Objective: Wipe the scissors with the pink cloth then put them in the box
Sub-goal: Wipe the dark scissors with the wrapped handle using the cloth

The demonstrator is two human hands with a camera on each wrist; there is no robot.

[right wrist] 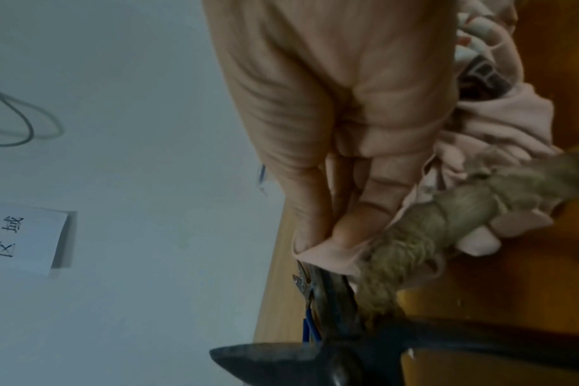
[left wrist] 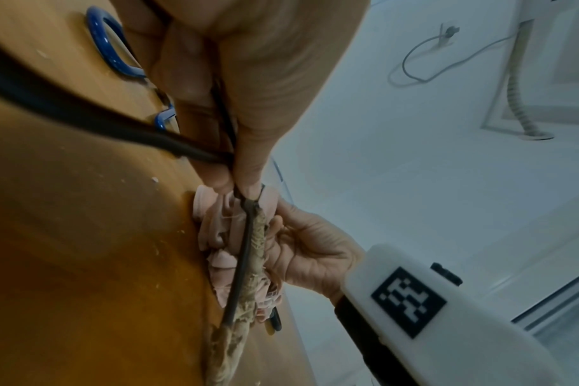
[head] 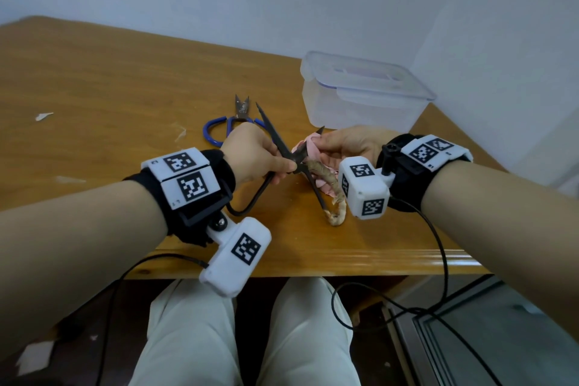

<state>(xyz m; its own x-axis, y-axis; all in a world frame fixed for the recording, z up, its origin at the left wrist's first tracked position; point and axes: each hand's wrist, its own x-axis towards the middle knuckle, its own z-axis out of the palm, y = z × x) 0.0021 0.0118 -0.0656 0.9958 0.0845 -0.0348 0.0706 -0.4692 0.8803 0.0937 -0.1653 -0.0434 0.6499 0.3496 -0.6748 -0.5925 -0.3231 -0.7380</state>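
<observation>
Wooden table (head: 94,78): two scissors, one box (head: 360,94); hands grasp dark scissors (head: 282,147), pink cloth (head: 308,147).

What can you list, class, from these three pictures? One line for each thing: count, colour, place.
Black scissors: one pair, dark metal, one handle wrapped in tan cord, blades spread, held above the table between both hands.
Pink cloth: one, pale pink, bunched round one blade.
Blue scissors: one pair, blue handles and silver blades, flat on the table behind the left hand.
Box: one, clear plastic with its lid on, far right of the table.
Table: one, orange-brown wood, with pale scraps on its surface.
Left hand: pinches the black scissors near the pivot.
Right hand: grips the pink cloth on the blade.
Wrist cameras: two, white with black markers, one on each wrist.
</observation>
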